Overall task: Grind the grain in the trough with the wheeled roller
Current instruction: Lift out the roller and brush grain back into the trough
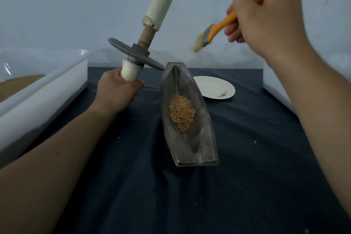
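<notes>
Cloth (pixel 247 176), trough (pixel 207 125) pointing away, left hand (pixel 115 91) grips near-upright roller (pixel 146 37), right hand (pixel 269 13) grips brush (pixel 214 30)

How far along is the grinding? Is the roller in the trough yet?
Done: grain sits loaded in the trough, kernels looking whole. In hand: the left hand grips the wheeled roller by one handle, wheel outside the channel, by the trough's far tip; the right hand holds a brush raised. Left: probably park the brush, lower the wheel in, and all the grinding.
</notes>
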`<control>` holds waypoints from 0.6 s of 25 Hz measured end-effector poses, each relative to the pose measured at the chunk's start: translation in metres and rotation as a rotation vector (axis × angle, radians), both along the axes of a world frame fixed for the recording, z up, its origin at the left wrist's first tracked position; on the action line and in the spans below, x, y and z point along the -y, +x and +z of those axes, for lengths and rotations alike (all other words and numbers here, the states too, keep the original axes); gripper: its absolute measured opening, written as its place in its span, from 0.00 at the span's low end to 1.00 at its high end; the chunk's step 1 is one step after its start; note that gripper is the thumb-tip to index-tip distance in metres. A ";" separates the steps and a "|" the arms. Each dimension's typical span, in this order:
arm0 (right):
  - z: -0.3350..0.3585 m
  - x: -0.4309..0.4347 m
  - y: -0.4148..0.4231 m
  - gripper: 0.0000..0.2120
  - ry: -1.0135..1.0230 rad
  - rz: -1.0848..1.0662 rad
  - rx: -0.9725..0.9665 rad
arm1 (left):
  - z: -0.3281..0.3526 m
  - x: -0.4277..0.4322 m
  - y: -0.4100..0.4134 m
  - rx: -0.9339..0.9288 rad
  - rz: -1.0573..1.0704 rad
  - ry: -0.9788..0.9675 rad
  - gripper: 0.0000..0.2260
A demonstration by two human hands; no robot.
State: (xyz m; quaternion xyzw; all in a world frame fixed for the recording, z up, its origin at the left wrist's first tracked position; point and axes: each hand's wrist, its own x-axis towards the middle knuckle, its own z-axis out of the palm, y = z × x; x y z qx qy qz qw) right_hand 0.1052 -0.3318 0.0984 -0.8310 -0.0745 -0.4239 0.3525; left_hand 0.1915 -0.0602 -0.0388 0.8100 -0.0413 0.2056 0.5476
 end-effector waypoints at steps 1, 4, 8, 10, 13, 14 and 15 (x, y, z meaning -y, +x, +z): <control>-0.014 0.008 0.003 0.15 -0.033 -0.019 -0.037 | 0.000 0.000 0.000 0.001 -0.002 0.002 0.10; -0.077 0.036 0.004 0.14 -0.325 -0.050 -0.217 | 0.000 0.001 0.001 0.001 0.002 0.036 0.09; -0.124 0.060 0.004 0.20 -0.641 -0.019 -0.418 | 0.001 0.001 0.002 -0.006 0.001 0.109 0.09; -0.126 0.064 0.012 0.22 -0.654 -0.021 -0.467 | 0.001 0.001 0.001 0.004 0.000 0.136 0.09; -0.129 0.066 0.012 0.26 -0.711 -0.012 -0.555 | 0.003 0.003 -0.003 0.022 0.011 0.164 0.08; -0.129 0.067 0.011 0.28 -0.721 -0.012 -0.581 | 0.003 0.003 -0.004 0.021 0.008 0.167 0.08; -0.127 0.067 0.011 0.28 -0.717 -0.008 -0.603 | 0.004 0.004 -0.005 0.018 0.006 0.172 0.08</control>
